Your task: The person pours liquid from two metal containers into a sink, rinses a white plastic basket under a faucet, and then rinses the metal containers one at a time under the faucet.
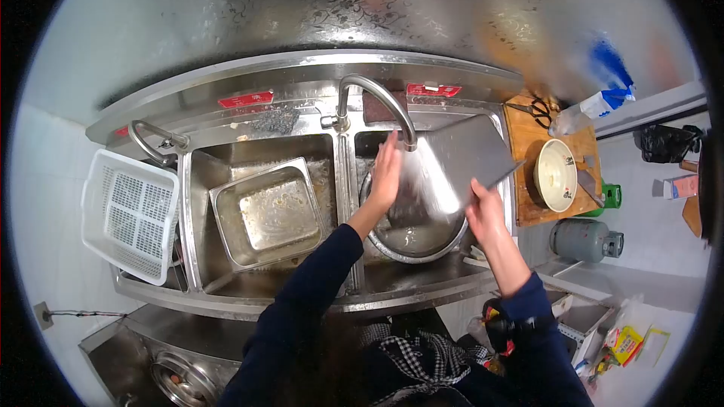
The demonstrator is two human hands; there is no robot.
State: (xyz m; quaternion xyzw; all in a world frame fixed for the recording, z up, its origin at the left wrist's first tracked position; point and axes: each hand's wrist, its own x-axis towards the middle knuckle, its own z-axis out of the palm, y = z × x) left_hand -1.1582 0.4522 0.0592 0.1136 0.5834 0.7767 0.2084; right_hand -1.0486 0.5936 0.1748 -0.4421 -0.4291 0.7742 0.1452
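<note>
A rectangular stainless steel food pan [471, 152] is tilted over the right sink, under the curved tap [383, 94]. My right hand [486, 211] grips its lower right edge, thumb on the near side. Fingers stretched out and nearly flat, my left hand [387, 175] is beside the pan's left side, close to the tap's spout. Below the pan, a round metal basin [413, 258] stands in the right sink, partly hidden by the pan and my hands.
Another steel pan [262, 264] lies in the left sink. A white plastic basket [92, 203] stands farther left. At right, a wooden board [528, 215] carries a cream bowl [556, 175], scissors [537, 111] and a knife [590, 187]. A gas cylinder [577, 240] stands beyond.
</note>
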